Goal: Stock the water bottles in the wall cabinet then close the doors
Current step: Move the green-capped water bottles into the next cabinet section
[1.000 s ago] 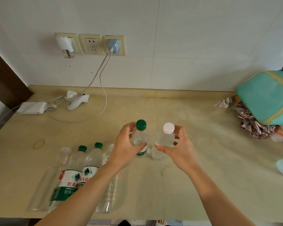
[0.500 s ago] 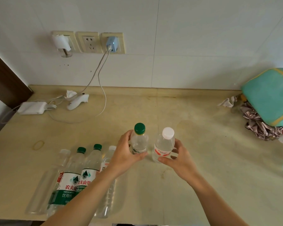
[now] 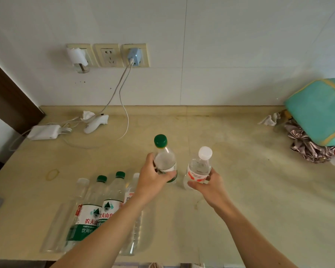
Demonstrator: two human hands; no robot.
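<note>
Gripping one bottle apiece, the left hand (image 3: 153,180) wrapped the green-capped bottle (image 3: 163,159) and the right hand (image 3: 209,184) the white-capped bottle (image 3: 199,169), both upright over the counter (image 3: 240,190), seemingly ready for carrying; four more bottles (image 3: 97,209) waited lying down.

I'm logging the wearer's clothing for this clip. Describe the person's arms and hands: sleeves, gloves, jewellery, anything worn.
Both forearms are bare as far as the bottom edge of the picture, with no sleeve in view. The left hand and the right hand wear no gloves. No ring, watch, bracelet or marking shows on either hand or wrist. The upper arms are out of view, so any sleeve higher up cannot be told.
</note>
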